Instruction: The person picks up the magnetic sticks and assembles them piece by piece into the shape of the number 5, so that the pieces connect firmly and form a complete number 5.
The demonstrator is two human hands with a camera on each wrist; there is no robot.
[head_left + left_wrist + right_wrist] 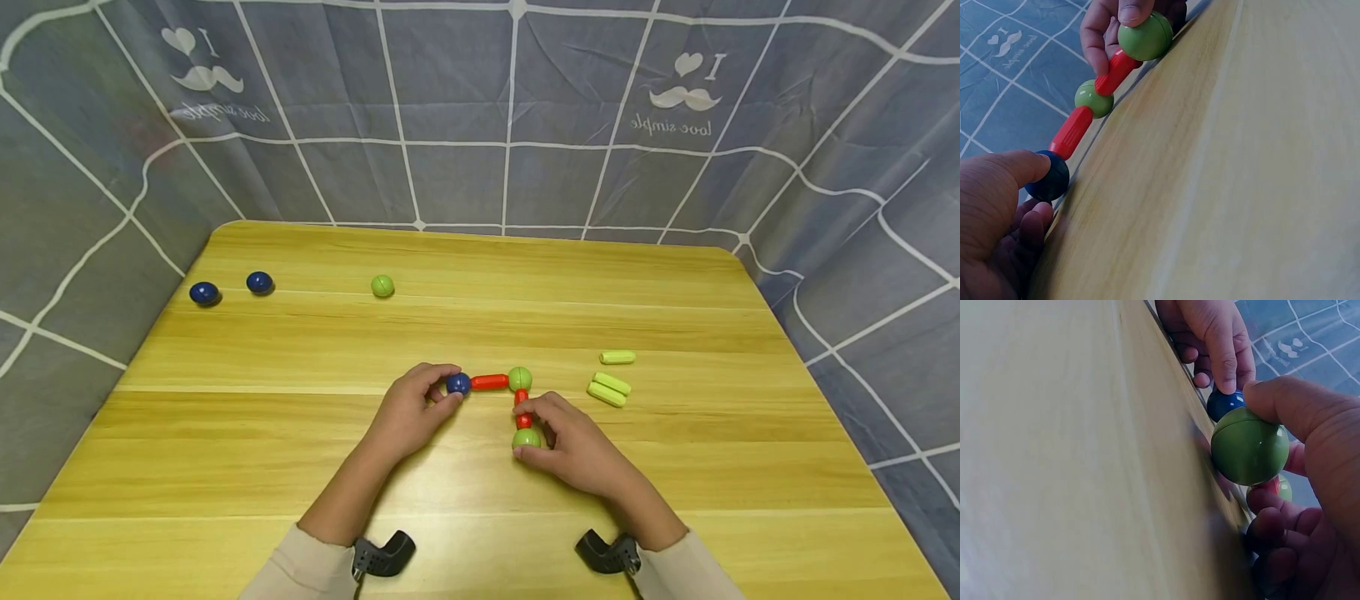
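A joined chain lies bent at a corner on the table: a blue ball (458,383), a red rod (490,382), a green ball (520,378), a second red rod (522,398) and a nearer green ball (527,439). The left hand (413,410) pinches the blue ball (1049,177) between thumb and fingers. At the near end, the right hand (576,442) grips the green ball (1250,447), thumb on one side, with fingers reaching over the second rod. That rod is mostly hidden in the right wrist view.
Two blue balls (205,293) (259,282) sit at the table's far left, and a loose green ball (382,286) near the back. Several yellow-green rods (617,357) lie to the right of the chain. A grey checked curtain (465,100) hangs behind the wooden table (300,333).
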